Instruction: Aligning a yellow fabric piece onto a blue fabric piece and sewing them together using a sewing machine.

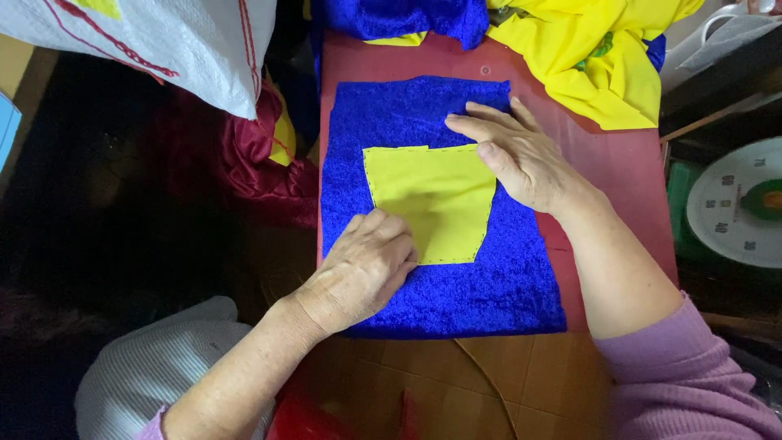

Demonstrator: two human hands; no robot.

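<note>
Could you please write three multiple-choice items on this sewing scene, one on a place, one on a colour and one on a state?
1. Where does the yellow patch lie?
A. On the blue cloth
B. On the floor
C. Inside the white sack

2. What colour is the board under the blue cloth?
A. Green
B. Red
C. Black

3. How is the right hand placed?
A. Closed in a fist
B. Raised in the air
C. Flat, fingers spread on the cloth

Answers: 1 A, blue shows all round the patch. 2 B, red shows beside the cloth. 3 C, the palm presses at the patch's upper right corner, while the left hand presses its lower left.
</note>
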